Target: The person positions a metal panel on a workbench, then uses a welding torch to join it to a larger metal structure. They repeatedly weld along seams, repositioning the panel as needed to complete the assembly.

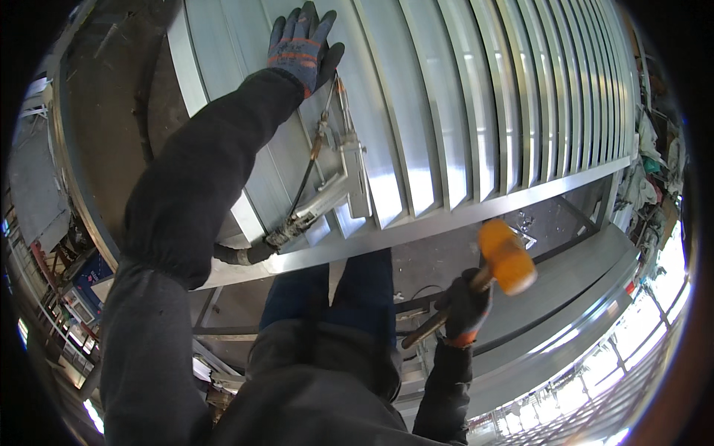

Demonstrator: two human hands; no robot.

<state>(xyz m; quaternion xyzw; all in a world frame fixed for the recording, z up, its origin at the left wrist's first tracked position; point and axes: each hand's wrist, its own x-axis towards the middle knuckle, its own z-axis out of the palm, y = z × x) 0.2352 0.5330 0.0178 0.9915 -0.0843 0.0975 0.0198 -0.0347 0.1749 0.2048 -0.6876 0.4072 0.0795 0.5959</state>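
Note:
My left hand [300,53], in a grey glove with orange stripes and dark fingertips, lies flat with fingers stretched on the far left part of a silvery louvred metal panel [416,111]. At lower right, my right hand [462,306], gloved too, is wrapped round the wooden handle of a mallet. The mallet's orange head [507,256] is raised near the panel's front edge, apart from it, and slightly blurred. Just below my left hand, a metal tool resembling a welding torch [346,178] lies across the slats, with a pointed coppery tip and a thick cable at its grip.
The panel's front rail [446,222] runs close before my legs. Long grey metal pieces [550,297] lie at lower right. A frame edge [74,178] stands on the left, with clutter beyond. Crumpled pale material [651,160] is heaped at far right.

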